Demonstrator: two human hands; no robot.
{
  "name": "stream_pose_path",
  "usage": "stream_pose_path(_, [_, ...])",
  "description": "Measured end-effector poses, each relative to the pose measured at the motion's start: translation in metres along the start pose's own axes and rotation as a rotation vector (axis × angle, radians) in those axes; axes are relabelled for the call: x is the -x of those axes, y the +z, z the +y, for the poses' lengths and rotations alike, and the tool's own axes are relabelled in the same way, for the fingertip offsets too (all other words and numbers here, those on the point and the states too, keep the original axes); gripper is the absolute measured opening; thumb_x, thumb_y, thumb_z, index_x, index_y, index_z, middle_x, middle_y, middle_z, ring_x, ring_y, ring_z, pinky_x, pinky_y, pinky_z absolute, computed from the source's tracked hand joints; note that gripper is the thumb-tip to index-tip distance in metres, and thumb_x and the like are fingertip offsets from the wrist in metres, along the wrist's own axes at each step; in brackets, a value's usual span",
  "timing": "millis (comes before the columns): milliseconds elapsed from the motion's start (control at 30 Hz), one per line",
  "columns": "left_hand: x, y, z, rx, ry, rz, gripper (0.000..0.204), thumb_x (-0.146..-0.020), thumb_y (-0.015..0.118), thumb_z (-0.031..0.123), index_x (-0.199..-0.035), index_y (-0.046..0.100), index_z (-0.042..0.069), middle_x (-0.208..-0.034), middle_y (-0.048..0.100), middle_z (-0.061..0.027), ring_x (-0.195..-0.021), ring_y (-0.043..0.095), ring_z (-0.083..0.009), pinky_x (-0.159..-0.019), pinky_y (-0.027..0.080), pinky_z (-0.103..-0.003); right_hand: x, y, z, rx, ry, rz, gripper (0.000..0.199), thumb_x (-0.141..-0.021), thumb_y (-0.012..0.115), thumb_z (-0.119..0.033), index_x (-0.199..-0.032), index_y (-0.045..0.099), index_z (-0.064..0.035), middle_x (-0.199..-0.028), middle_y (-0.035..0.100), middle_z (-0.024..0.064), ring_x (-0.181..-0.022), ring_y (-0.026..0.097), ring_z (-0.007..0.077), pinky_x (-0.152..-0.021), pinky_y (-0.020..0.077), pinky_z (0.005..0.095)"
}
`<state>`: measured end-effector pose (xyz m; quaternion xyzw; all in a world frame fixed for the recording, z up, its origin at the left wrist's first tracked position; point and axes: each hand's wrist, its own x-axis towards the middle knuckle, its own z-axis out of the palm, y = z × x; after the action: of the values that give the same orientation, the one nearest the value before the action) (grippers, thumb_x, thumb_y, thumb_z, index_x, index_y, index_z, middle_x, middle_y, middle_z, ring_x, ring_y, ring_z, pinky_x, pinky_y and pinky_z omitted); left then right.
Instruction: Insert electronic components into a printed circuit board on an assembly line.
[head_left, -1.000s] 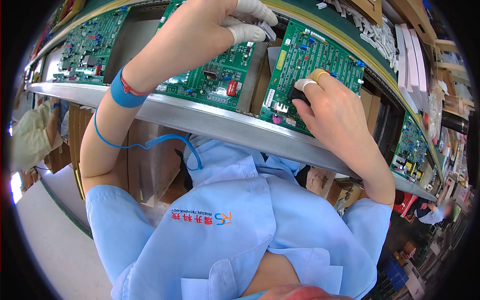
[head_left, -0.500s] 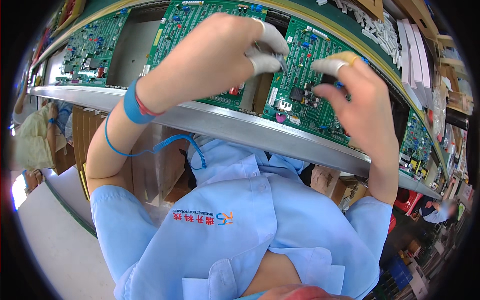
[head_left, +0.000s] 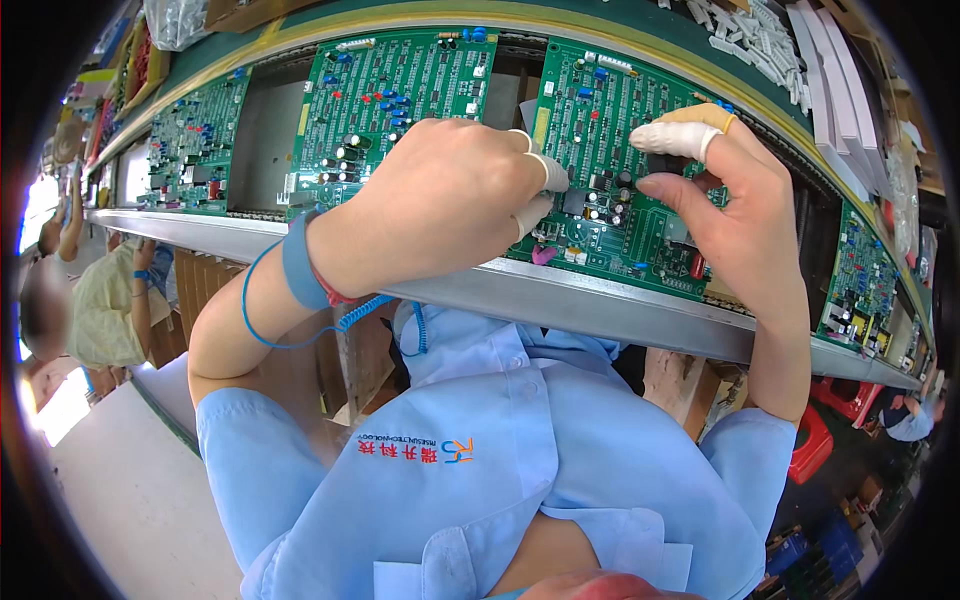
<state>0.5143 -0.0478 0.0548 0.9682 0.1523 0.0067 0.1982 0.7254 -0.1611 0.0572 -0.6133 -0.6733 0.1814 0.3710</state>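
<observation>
White finger cots cover the thumb and fingertips of my left hand (head_left: 470, 190). Its fingers are pinched together low over the left edge of a green circuit board (head_left: 565, 110), and whatever they hold is hidden. Above the same board, further right, my right hand (head_left: 730, 190) is curled, with white and yellow cots on its fingers. Something dark shows between its finger and thumb, too shaded to name. Capacitors, a pink piece (head_left: 543, 255) and a red part (head_left: 697, 264) sit on this board. A second green circuit board (head_left: 400, 75) lies to the left, partly behind my left hand.
A metal rail (head_left: 620, 300) runs along the near side of the boards. More circuit boards lie at far left (head_left: 195, 150) and far right (head_left: 860, 270). White plastic pieces (head_left: 755, 45) are heaped behind, beside white strips (head_left: 830, 90). A blue coiled cord (head_left: 365, 312) trails from my left wristband.
My left hand has come down and closer, onto the board's left side; the small grey part seen in its fingers is now hidden. My right hand has shifted only slightly.
</observation>
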Motion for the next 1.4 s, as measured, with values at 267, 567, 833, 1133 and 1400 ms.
stream_pose_path(267, [0.001,0.000,0.007,-0.165,0.116,0.025,0.021,-0.073,0.071,0.012,-0.094,0.071,0.008,-0.078,0.065,-0.0073,-0.065,0.061,-0.0271,-0.060,0.049,-0.038,0.006,-0.010,0.004,0.003,0.055,-0.041,0.030,-0.075,0.074,-0.001,-0.105,0.069,-0.0056,-0.106,0.065,0.0064,-0.089,0.062,0.0160,-0.069,0.0499,0.0245])
stream_pose_path(567, [0.003,0.005,0.002,-0.163,0.222,0.088,0.025,-0.070,0.071,0.011,-0.094,0.070,0.005,-0.081,0.067,-0.0062,-0.063,0.061,-0.0238,-0.058,0.049,-0.035,0.006,-0.008,0.005,0.014,0.015,-0.051,0.029,-0.076,0.073,0.001,-0.104,0.069,-0.0042,-0.106,0.065,0.0073,-0.090,0.062,0.0161,-0.069,0.0495,0.0246])
stream_pose_path(833, [0.002,-0.001,0.006,-0.235,0.200,0.066,0.029,-0.069,0.066,0.011,-0.097,0.070,0.005,-0.080,0.066,-0.0068,-0.064,0.061,-0.0235,-0.058,0.049,-0.034,0.002,-0.007,0.007,0.043,-0.005,-0.054,0.028,-0.076,0.070,0.004,-0.103,0.068,-0.0028,-0.105,0.064,0.0082,-0.091,0.062,0.0173,-0.073,0.0487,0.0245])
stream_pose_path(1133, [-0.012,-0.025,-0.004,-0.145,0.149,0.071,0.024,-0.076,0.067,0.014,-0.100,0.069,0.014,-0.075,0.064,-0.0082,-0.067,0.064,-0.0283,-0.058,0.050,-0.038,0.005,-0.009,-0.002,-0.120,0.142,-0.027,0.029,-0.074,0.069,0.009,-0.102,0.067,-0.0002,-0.101,0.065,0.0112,-0.089,0.064,0.0181,-0.072,0.0518,0.0267])
stream_pose_path(1400, [-0.030,-0.133,-0.204,0.078,-0.148,0.618,0.019,-0.079,0.066,0.023,-0.085,0.075,0.007,-0.081,0.069,-0.0174,-0.079,0.067,-0.0326,-0.073,0.053,-0.041,-0.007,-0.001,-0.018,-0.154,0.089,-0.122,0.029,-0.077,0.062,0.012,-0.103,0.066,-0.0001,-0.104,0.064,0.0102,-0.088,0.063,0.0206,-0.073,0.0503,0.0273])
